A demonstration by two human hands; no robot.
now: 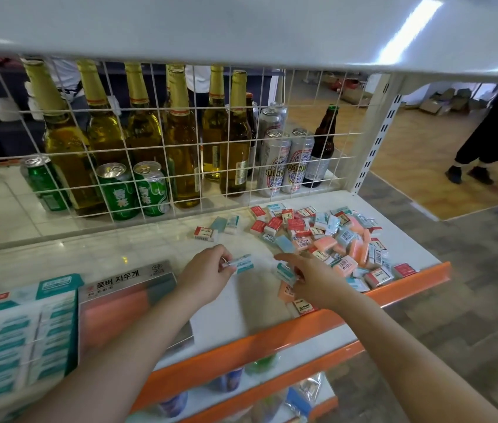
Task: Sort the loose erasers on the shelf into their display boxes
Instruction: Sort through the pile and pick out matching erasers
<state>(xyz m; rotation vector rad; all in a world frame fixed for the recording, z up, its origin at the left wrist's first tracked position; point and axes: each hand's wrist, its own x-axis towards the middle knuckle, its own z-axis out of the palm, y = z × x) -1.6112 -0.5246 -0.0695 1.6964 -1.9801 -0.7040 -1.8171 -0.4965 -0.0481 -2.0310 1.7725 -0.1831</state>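
**Head view: sorting erasers on a shop shelf**

Left of the eraser pile (330,239), two display boxes (21,334) hold stock. Left hand (208,270) pinches a teal eraser (243,264); right hand (308,279), at the pile's near edge, apparently grips another teal eraser (284,273). Bottles (180,138) stand beyond.

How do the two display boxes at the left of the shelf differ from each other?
The teal display box is nearly full of teal-and-white erasers in rows; the orange display box shows mostly orange, with a grey-blue part at its right end. The orange box has a silver header with Korean text; the teal box has a teal header flap. The left forearm crosses the orange box, not the teal one. Both lie side by side on the white shelf.
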